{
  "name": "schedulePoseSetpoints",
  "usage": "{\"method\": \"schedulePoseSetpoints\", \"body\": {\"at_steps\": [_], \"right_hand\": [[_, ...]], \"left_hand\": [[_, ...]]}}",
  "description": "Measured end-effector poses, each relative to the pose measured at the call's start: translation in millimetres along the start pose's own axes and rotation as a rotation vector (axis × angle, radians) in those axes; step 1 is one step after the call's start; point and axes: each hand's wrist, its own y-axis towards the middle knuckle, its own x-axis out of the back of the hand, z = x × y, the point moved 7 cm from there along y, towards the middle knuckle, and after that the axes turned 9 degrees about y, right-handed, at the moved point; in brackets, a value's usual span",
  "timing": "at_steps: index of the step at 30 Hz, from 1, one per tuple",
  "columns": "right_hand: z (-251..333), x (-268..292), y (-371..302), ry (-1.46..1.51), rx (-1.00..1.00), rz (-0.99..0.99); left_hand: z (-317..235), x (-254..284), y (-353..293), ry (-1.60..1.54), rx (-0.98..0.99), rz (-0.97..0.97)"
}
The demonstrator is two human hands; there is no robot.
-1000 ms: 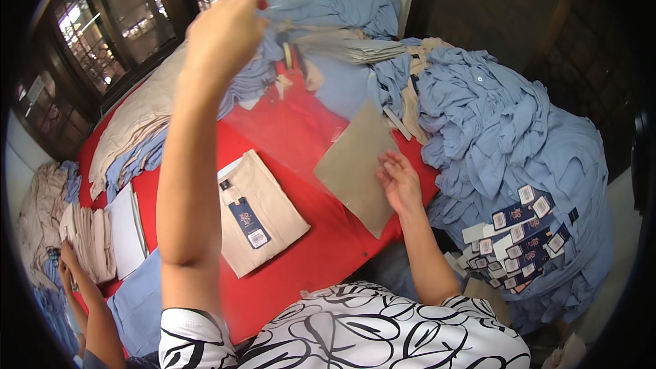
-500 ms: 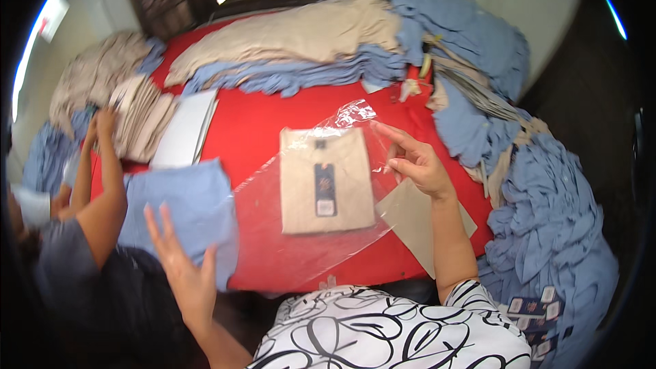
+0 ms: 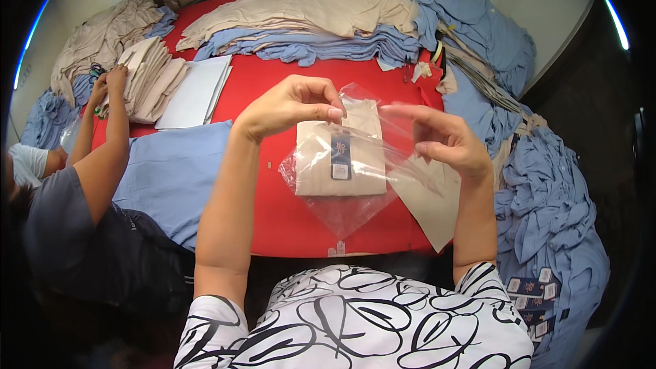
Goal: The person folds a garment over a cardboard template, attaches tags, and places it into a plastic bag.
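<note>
A folded beige shirt (image 3: pixel 372 178) lies on the red table in front of me, with a dark blue hang tag (image 3: pixel 340 157) on its front. Over and around it is a clear plastic bag (image 3: pixel 338 219), its loose film spreading past the shirt's near edge. My left hand (image 3: pixel 294 106) hovers above the shirt's far left part, thumb and fingertips pinched on the film. To the right, my right hand (image 3: pixel 444 138) has its thumb and fingers on the bag's stretched right side. Whether the shirt is fully inside the bag I cannot tell.
A beige card sheet (image 3: pixel 432 208) sits right of the shirt. Folded blue cloth (image 3: pixel 174 178) and white sheets (image 3: pixel 195 92) lie left, near a co-worker's hands (image 3: pixel 113 85) at stacked beige garments (image 3: pixel 147 82). Blue garments (image 3: pixel 550 198) heap along the right; more piles (image 3: pixel 301 17) line the back.
My left hand has come from the lower left, open, to the bag above the shirt, where it now pinches the film. The bag has been drawn in around the shirt.
</note>
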Motion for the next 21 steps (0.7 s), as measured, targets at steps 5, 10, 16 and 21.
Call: {"method": "schedulePoseSetpoints", "body": {"at_steps": [5, 10, 16, 21], "right_hand": [[-37, -1, -48, 0.059, -0.194, -0.161], [-27, -38, -86, 0.276, 0.234, -0.232], [39, -121, -110, 0.943, 0.504, -0.017], [-4, -138, -120, 1.682, 0.189, -0.261]], "left_hand": [[-59, -7, -47, 0.223, 0.003, -0.303], [-104, -38, -126, 0.106, 0.135, -0.326], [-146, -92, -176, -0.724, 0.092, -0.168], [-60, -117, -173, -1.177, 0.305, -0.397]]}}
